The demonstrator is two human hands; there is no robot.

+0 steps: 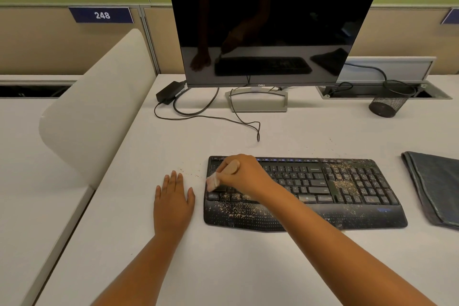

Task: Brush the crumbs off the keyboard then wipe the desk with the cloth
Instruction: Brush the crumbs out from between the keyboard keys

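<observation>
- Brushing underway: right hand (244,174) fingers grip brush (224,172) at keyboard (305,194) left edge; crumbs (344,185) remain.
- Left hand (172,204) flat, fingers relaxed, on tabletop (223,263); cloth (437,186) unused, wiping left.

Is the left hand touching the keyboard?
Apart. In the head view the left hand lies flat on the desk, and a strip of bare desk shows between its thumb and the keyboard.

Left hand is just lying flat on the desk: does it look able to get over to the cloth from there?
Probably not easily. The left hand lies left of the keyboard, the cloth beyond its far right end, and the right hand with the brush crosses between.
</observation>
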